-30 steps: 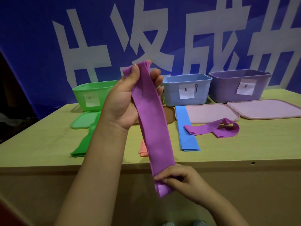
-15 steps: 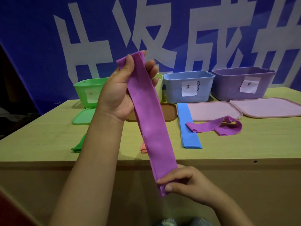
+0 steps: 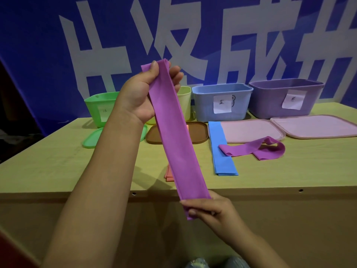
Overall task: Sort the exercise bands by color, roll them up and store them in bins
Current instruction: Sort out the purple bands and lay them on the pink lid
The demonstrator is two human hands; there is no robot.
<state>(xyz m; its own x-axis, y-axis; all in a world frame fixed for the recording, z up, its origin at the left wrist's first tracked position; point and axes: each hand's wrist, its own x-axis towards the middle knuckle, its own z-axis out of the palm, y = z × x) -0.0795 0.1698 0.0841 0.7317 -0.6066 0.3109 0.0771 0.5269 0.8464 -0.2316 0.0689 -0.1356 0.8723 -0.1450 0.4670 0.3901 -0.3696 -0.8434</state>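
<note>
A purple exercise band [image 3: 174, 136] is stretched flat in the air in front of the table. My left hand [image 3: 143, 93] grips its top end, raised high. My right hand [image 3: 210, 208] pinches its bottom end, below the table's front edge. On the table lie a second purple band [image 3: 258, 148], crumpled, a flat blue band [image 3: 222, 151] and an orange band [image 3: 169, 175] mostly hidden behind the held one. At the back stand a green bin [image 3: 98, 109], a yellow bin [image 3: 185, 105], a blue bin [image 3: 222, 101] and a purple bin [image 3: 286, 97].
Lids lie in front of the bins: a green lid [image 3: 92, 138], a brown lid [image 3: 197, 132] and two pink lids [image 3: 251, 130] [image 3: 314, 125]. The wooden table [image 3: 58, 167] has its front edge close to me. A blue banner with white characters [image 3: 58, 55] fills the background.
Both hands keep hold of the purple band. The left hand has lifted its end a little higher, and the right hand has worked its pinch up over the bottom end, leaving less band below the fingers.
</note>
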